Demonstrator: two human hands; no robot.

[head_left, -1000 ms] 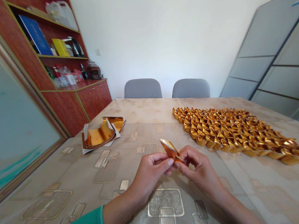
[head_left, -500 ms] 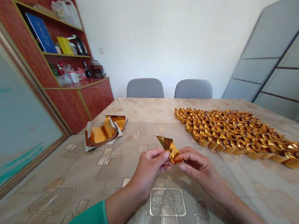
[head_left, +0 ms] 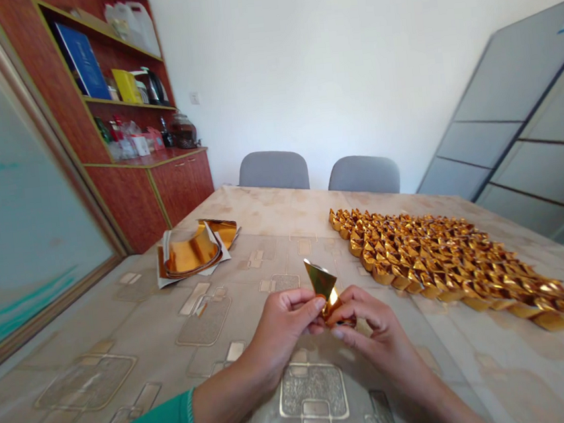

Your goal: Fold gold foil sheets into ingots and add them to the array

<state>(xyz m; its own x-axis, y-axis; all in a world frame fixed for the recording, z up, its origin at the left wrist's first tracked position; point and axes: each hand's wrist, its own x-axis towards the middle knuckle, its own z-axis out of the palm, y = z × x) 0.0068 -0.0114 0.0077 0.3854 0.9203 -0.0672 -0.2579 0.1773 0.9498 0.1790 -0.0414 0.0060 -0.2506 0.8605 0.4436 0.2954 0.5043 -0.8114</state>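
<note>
A partly folded piece of gold foil paper is held up just above the table, its pointed triangular flap sticking upward. My left hand pinches its lower left side between thumb and fingers. From the other side my right hand grips the lower right part, thumb beneath and fingers over it. The fingers hide the bottom of the fold. To the right lies a broad array of folded gold foil pieces set in close rows. A stack of curled gold foil sheets with pale undersides rests at the left.
The table has a patterned clear cover. Two grey chairs stand at its far edge. A reddish wooden cabinet with filled shelves is at the back left, and grey panelled doors are at the right.
The foil piece has tilted and turned a little, and my right hand has closed in on its lower part, nearer my left fingers. The camera view has shifted slightly.
</note>
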